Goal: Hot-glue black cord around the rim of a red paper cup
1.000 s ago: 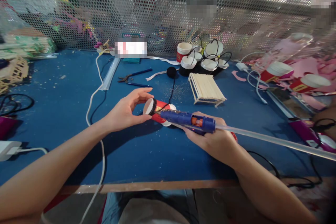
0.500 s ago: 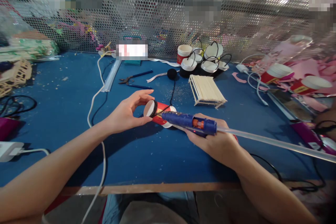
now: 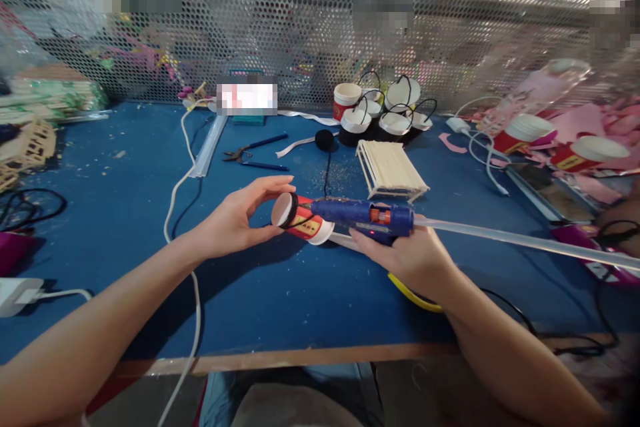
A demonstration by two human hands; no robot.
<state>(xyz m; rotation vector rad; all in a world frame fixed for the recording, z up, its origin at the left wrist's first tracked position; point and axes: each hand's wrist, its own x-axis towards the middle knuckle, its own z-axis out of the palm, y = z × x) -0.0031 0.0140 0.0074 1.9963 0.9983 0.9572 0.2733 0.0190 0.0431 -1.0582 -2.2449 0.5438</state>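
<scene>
My left hand (image 3: 245, 217) holds a red and white paper cup (image 3: 306, 221) on its side between thumb and fingers, at the base end. Black cord is wound round that end, and a strand runs back to a black cord ball (image 3: 325, 140). My right hand (image 3: 410, 250) grips a blue glue gun (image 3: 355, 213), its nozzle pointing left at the wound cord. A long clear glue stick (image 3: 500, 235) sticks out of the gun's rear. Whether the nozzle touches the cup is unclear.
Pliers (image 3: 243, 155) lie beyond my left hand. A small stick-built table (image 3: 393, 169) stands near several cups with black handles (image 3: 356, 120). A white cable (image 3: 173, 207) crosses the blue tabletop (image 3: 280, 307) on the left. More red cups (image 3: 525, 132) stand at right.
My right hand has raised the glue gun's rear, so it lies more level. The cup has turned slightly, showing more of its label. A yellow ring-like thing now shows under my right hand.
</scene>
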